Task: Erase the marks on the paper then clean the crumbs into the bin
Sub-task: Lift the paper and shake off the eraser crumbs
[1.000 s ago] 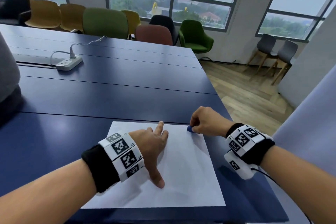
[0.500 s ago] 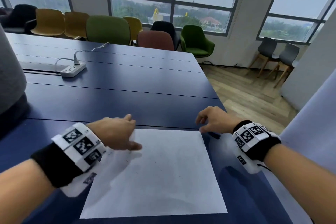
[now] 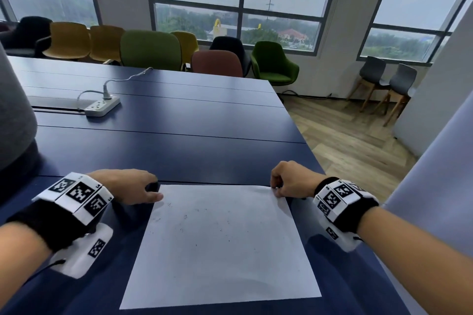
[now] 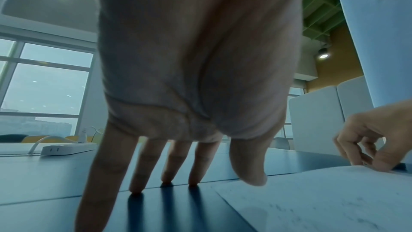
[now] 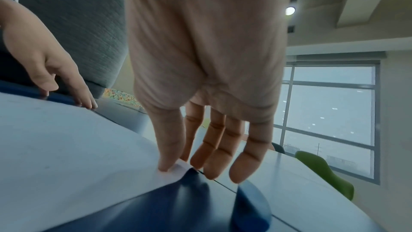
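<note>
A white sheet of paper (image 3: 222, 245) lies on the dark blue table (image 3: 166, 151), with small dark eraser crumbs (image 3: 184, 216) scattered over its far half. My left hand (image 3: 143, 190) is at the sheet's far left corner; its straight fingertips (image 4: 166, 180) touch the table beside the paper, and the thumb hovers over the edge. My right hand (image 3: 277, 188) pinches the far right corner (image 5: 176, 167), which is lifted slightly. A blue eraser (image 5: 249, 205) lies on the table under the right hand. No bin is in view.
A white power strip (image 3: 102, 106) with its cable lies far left on the table. A grey bulk (image 3: 15, 115) stands at the left edge. The table's right edge (image 3: 316, 161) drops to wooden floor. Chairs line the far side.
My left hand left the middle of the sheet and went to its far left corner. My right hand put down the blue eraser and took the far right corner.
</note>
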Available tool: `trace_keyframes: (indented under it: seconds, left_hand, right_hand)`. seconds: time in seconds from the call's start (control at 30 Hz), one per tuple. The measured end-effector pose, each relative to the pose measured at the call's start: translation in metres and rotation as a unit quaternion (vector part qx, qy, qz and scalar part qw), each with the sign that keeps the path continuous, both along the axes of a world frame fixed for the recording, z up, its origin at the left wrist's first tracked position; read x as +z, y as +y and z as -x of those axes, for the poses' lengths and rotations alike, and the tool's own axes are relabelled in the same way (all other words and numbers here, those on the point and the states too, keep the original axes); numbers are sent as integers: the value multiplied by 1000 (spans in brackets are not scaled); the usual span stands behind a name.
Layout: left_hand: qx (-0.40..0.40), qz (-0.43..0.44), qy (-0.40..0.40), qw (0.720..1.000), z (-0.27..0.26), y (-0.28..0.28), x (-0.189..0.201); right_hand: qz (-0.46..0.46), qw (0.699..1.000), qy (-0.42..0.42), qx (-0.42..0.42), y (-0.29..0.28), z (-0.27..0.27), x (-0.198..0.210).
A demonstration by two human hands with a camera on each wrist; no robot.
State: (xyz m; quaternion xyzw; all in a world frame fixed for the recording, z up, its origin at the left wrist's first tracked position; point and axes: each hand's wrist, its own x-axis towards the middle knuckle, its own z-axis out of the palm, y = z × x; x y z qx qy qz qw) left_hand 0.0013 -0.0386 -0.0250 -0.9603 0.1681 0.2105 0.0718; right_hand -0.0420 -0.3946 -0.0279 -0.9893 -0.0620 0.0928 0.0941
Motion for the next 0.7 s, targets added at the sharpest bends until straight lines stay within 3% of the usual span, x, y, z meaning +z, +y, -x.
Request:
trace_keyframes:
  seconds: [0.2, 0.4, 0.53, 0.7]
  left_hand:
    - [-13, 58, -17, 998, 1, -4, -1]
    - [57, 160, -56, 984, -16, 2, -9]
    - [132, 245, -94, 956, -14, -1, -5]
    - [187, 410, -93, 888, -11, 5, 9]
  right_hand:
    - [35, 999, 0, 4, 8, -5, 7]
    - [-53, 997, -54, -9, 3, -5, 9]
    - [-118, 986, -112, -28, 0, 1, 13]
    - [-168, 968, -184, -36, -2, 13, 25]
